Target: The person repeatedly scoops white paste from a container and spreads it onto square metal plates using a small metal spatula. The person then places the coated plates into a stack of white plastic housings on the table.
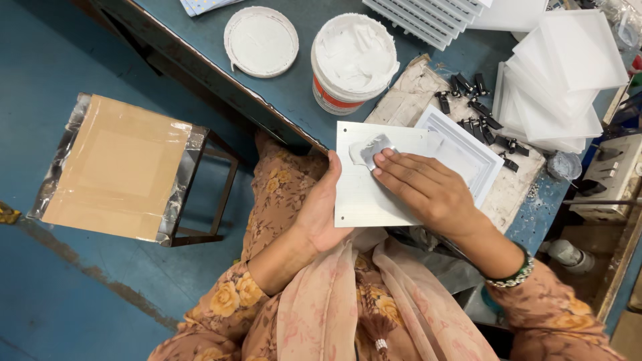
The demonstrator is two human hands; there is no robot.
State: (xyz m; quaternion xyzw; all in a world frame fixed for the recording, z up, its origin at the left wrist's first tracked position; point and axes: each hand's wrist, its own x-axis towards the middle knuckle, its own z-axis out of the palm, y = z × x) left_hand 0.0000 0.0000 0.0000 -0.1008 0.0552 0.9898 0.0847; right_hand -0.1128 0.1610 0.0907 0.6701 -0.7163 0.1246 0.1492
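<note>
A round white plastic tub (352,63) stands open on the blue table, filled with white paste and wrapped by a red and white label band (332,94) low on its side. Its round white lid (261,41) lies flat just to the left, apart from it.

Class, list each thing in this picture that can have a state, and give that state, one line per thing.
Paste tub: open, full.
Tub lid: off, lying on bench.
White plate: held, paste smeared on it.
Left hand: gripping plate edge.
Right hand: fingers spreading paste.
Stool: unoccupied.
</note>
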